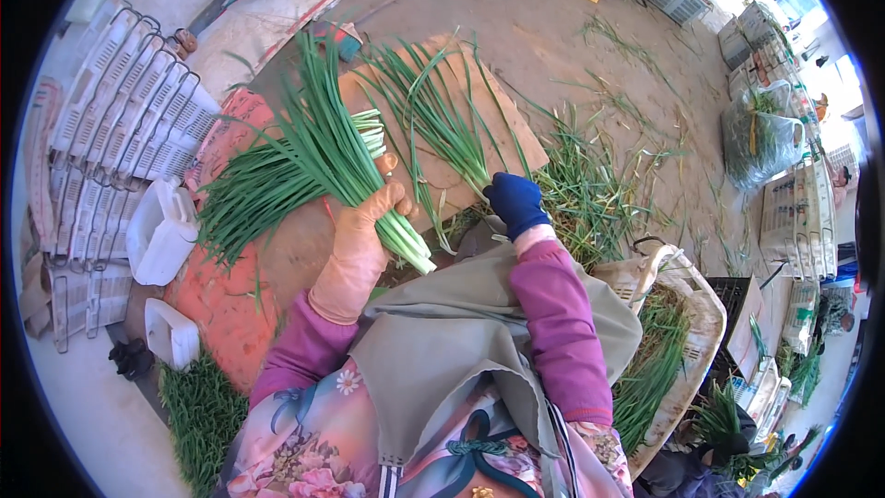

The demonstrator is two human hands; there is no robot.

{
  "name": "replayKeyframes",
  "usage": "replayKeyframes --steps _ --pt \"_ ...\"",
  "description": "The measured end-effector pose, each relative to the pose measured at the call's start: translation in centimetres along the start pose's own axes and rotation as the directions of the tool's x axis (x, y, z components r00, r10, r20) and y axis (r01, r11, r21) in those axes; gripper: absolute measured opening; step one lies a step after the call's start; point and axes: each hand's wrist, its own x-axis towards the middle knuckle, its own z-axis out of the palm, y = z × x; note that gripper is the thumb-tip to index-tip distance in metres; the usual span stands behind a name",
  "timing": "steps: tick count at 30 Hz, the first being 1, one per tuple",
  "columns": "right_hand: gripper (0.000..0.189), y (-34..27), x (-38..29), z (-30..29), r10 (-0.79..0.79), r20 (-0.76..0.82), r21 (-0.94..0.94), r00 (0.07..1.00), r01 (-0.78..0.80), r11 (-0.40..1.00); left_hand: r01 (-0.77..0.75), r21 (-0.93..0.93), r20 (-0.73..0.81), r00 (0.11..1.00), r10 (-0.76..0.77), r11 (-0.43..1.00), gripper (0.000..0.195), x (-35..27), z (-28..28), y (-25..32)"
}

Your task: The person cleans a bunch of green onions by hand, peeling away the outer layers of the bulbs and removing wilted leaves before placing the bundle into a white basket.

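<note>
My left hand (377,211), in a tan rubber glove, is closed round a thick bunch of green leafy stalks (325,131), their white ends pointing down to the right. Under and behind it, a second bunch (259,187) lies on the board with its cut pale ends beside my thumb. My right hand (515,200), in a dark blue glove, grips the pale base of a looser, thinner bunch (442,117), whose leaves fan out over the brown board (511,117). A few loose leaves lie between the two hands.
Loose leaves and trimmings (588,187) are heaped right of the board. A dirty white basket (705,318) with greens stands at my right. White jugs (162,228) and stacked white crates (124,104) are at left, near more greens (200,422). A filled plastic bag (760,138) is at far right.
</note>
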Motion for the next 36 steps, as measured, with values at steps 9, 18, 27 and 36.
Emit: replayKeyframes --steps 9,18,27,36 --pt "0.016 -0.9 -5.5 -7.1 0.321 0.095 0.968 0.942 -0.163 0.19 0.146 -0.017 -0.034 0.989 -0.147 0.989 0.029 -0.2 0.8 -1.4" --pt "0.025 -8.3 -11.3 -8.6 -0.089 -0.465 0.606 0.881 0.39 0.694 0.145 0.074 0.196 0.968 -0.157 0.987 0.04 -0.6 2.3 -2.9" --pt "0.023 -1.5 -3.5 -3.2 -0.005 -0.136 0.043 0.991 0.011 0.999 0.034 -0.007 0.16 0.987 -0.032 0.999 0.036 -1.2 1.1 -0.7" --pt "0.024 -1.5 -4.3 -7.9 -0.023 0.285 0.89 0.958 -0.255 0.378 0.095 -0.022 0.085 0.992 -0.093 0.995 0.039 -1.0 -0.9 0.1"
